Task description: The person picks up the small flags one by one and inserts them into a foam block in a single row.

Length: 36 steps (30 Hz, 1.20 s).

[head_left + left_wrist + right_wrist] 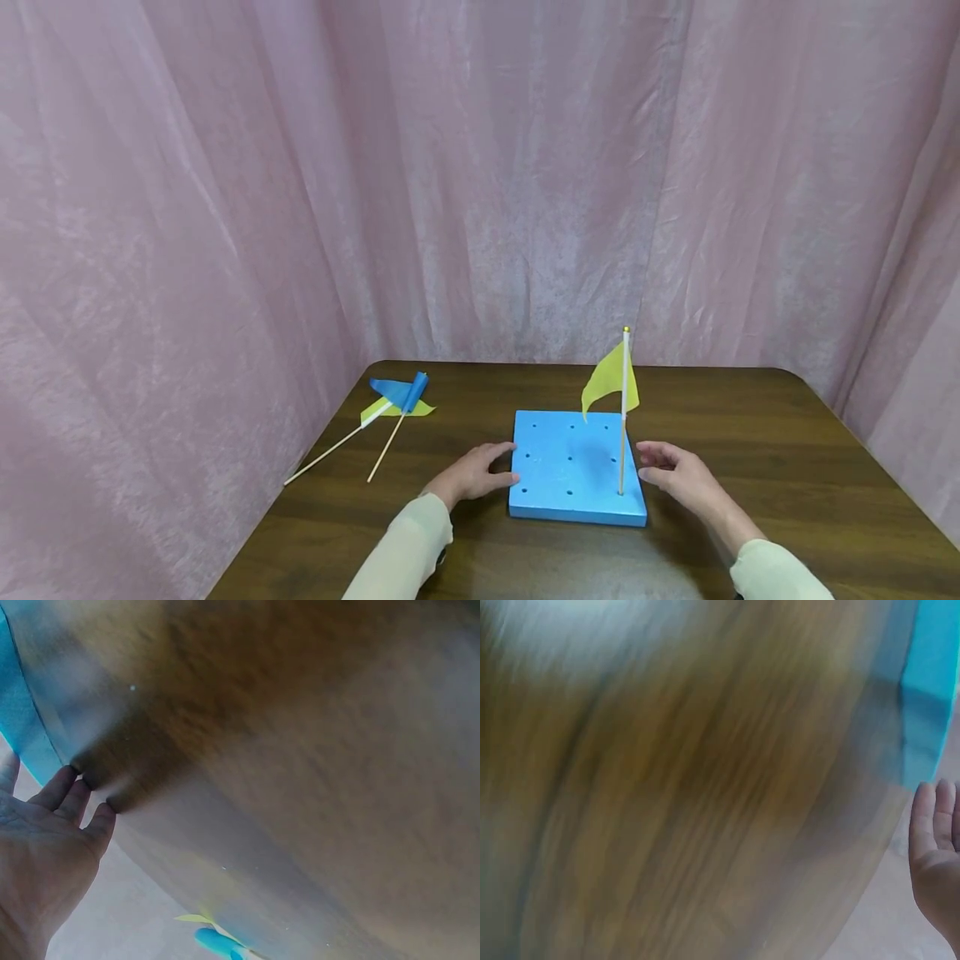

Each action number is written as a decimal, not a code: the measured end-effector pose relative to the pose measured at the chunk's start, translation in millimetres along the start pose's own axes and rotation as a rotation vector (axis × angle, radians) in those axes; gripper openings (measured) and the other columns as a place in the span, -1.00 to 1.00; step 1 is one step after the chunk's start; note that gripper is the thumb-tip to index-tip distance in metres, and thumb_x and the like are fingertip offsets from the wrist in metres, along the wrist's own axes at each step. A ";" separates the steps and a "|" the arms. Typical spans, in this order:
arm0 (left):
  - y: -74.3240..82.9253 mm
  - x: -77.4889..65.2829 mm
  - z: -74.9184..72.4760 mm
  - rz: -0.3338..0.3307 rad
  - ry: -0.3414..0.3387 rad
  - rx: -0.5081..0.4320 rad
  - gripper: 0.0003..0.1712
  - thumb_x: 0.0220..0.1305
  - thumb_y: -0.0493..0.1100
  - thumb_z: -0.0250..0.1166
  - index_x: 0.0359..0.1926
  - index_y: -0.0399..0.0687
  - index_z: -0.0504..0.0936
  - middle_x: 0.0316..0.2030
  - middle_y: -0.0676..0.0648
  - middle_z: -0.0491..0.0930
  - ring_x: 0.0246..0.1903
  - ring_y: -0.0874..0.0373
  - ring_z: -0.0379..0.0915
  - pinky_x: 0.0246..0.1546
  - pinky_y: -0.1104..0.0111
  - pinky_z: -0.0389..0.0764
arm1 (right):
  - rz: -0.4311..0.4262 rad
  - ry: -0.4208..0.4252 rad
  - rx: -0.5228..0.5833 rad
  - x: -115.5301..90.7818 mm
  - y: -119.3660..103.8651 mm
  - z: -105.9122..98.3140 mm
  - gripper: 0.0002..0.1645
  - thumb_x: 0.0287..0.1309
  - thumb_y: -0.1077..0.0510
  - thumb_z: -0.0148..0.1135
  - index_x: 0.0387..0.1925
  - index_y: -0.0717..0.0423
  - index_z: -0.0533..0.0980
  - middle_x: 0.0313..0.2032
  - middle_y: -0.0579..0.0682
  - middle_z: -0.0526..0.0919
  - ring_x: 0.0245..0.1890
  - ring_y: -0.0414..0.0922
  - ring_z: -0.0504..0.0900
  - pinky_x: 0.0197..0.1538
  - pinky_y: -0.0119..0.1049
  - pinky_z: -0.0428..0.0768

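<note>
Blue board [551, 475], head view: lies flat on wooden table [750, 425], pink curtain [487, 183] behind it.
Yellow pennant [609, 379]: upright on its stick in the board's near right hole.
Left of board: blue pennant [415, 393] and second yellow pennant [373, 416], lying overlapped.
Left hand [472, 475]: thumb and fingers wide apart at the board's left edge, holding nothing.
Right hand [681, 477]: just beside the board's right edge, slightly parted, holding nothing.
Left wrist view: fingers extended by the board.
Right wrist view: fingertips beside the board's corner; contact unclear.
</note>
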<state>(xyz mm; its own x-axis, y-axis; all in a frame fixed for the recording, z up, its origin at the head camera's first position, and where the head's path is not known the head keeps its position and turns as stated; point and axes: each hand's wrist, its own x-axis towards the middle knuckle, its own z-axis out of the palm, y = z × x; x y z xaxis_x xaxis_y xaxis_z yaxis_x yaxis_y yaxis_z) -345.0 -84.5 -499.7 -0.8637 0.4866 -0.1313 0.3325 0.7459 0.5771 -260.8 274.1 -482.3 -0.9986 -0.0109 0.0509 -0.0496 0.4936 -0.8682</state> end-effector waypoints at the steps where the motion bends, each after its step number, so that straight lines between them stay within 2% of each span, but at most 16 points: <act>1: 0.4 -0.6 0.1 -0.002 -0.001 -0.002 -0.24 0.32 0.30 0.22 0.46 0.28 0.28 0.43 -0.09 0.22 0.40 -0.12 0.11 0.27 -0.19 0.25 | -0.006 -0.018 -0.035 0.5 1.6 -1.2 -0.45 0.23 0.21 0.32 0.21 0.33 0.45 0.04 0.24 0.59 0.01 0.07 0.53 -0.04 -0.08 0.59; 4: 1.5 -1.1 0.0 -0.003 0.003 -0.004 -0.25 0.32 0.29 0.23 0.46 0.28 0.29 0.42 -0.09 0.23 0.40 -0.13 0.11 0.27 -0.19 0.25 | -0.025 -0.069 -0.117 2.6 6.9 -3.3 -0.43 0.16 0.17 0.37 0.18 0.27 0.48 0.04 0.22 0.59 0.04 0.11 0.53 0.05 0.04 0.53; 9: 1.3 0.7 1.6 -0.010 -0.007 -0.008 -0.25 0.31 0.31 0.23 0.46 0.30 0.29 0.42 -0.08 0.24 0.40 -0.11 0.11 0.28 -0.18 0.25 | 0.006 -0.145 -0.152 1.0 15.6 -1.8 -0.39 0.10 0.12 0.41 0.18 0.23 0.49 0.03 0.17 0.57 0.02 0.10 0.50 0.06 0.12 0.48; 20: 4.3 1.2 -5.1 -0.015 0.014 -0.041 -0.28 0.33 0.25 0.24 0.44 0.20 0.33 0.41 -0.10 0.28 0.40 -0.13 0.14 0.30 -0.14 0.24 | 0.032 -0.165 -0.186 -2.0 16.9 3.4 -0.36 0.12 0.08 0.36 0.22 0.18 0.44 0.05 0.14 0.54 0.07 0.12 0.47 0.11 0.15 0.45; 25: -2.8 2.5 -13.0 -0.028 0.086 -0.084 -0.29 0.34 0.22 0.26 0.42 0.11 0.36 0.37 -0.13 0.33 0.36 -0.14 0.21 0.28 -0.12 0.29 | 0.038 -0.167 -0.190 -4.7 19.8 4.3 -0.34 0.14 0.07 0.34 0.25 0.19 0.42 0.10 0.19 0.53 0.12 0.17 0.45 0.14 0.22 0.41; 28: -11.5 1.0 -23.0 -0.023 0.139 -0.113 -0.30 0.35 0.17 0.27 0.41 0.06 0.37 0.36 -0.15 0.35 0.34 -0.15 0.23 0.27 -0.11 0.30 | 0.034 -0.165 -0.187 -6.2 20.4 3.3 -0.34 0.15 0.06 0.34 0.25 0.20 0.42 0.12 0.21 0.52 0.14 0.19 0.45 0.15 0.24 0.40; 32: -28.0 -1.9 -39.4 0.002 0.228 -0.141 -0.30 0.34 0.09 0.31 0.38 -0.10 0.39 0.31 -0.21 0.40 0.31 -0.19 0.28 0.26 -0.10 0.32 | 0.011 -0.164 -0.178 -7.0 20.6 2.2 -0.35 0.16 0.08 0.33 0.26 0.22 0.41 0.13 0.23 0.53 0.14 0.20 0.45 0.16 0.24 0.40; 36: -46.5 -5.9 -54.5 -0.017 0.319 -0.163 -0.30 0.32 0.06 0.34 0.35 -0.20 0.41 0.26 -0.28 0.45 0.27 -0.23 0.33 0.24 -0.09 0.34 | -0.001 -0.161 -0.173 -7.6 21.1 2.4 -0.36 0.16 0.10 0.33 0.25 0.22 0.42 0.11 0.22 0.53 0.13 0.19 0.46 0.16 0.23 0.40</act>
<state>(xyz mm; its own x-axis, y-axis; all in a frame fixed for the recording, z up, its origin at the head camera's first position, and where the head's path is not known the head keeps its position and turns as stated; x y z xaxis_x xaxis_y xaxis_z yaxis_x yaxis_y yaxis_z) -376.0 -146.8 -481.8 -0.9520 0.2890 0.1010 0.2742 0.6581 0.7013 -254.2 282.6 -502.2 -0.9889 -0.1436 -0.0394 -0.0615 0.6354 -0.7697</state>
